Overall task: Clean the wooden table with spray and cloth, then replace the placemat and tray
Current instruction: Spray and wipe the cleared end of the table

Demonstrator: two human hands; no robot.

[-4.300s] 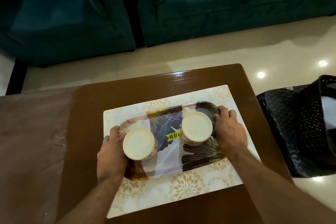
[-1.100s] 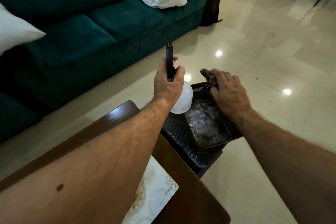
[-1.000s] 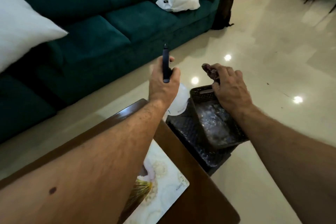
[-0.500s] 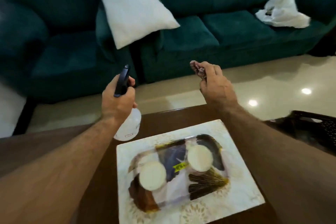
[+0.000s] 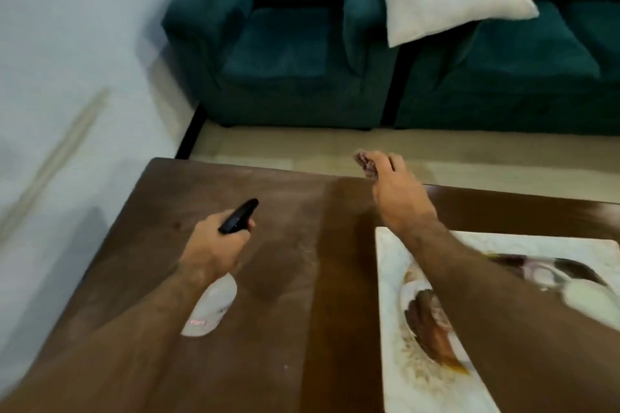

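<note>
Left hand (image 5: 214, 251) gripping white plastic spray bottle (image 5: 212, 307) over dull left half of wooden table (image 5: 278, 278); right hand (image 5: 399, 194) pinching crumpled cloth (image 5: 364, 163). Placemat (image 5: 392, 278), glossy tray (image 5: 432, 322) now far right; view panned left.

The right forearm (image 5: 503, 295) hides much of the blurred tray (image 5: 432, 322).

My left grip (image 5: 214, 246) is curled tight, held at about eight o'clock with the forearm reaching in from low left. My right grip (image 5: 399, 191) pinches at one o'clock, its forearm stretched forward from lower right.
</note>
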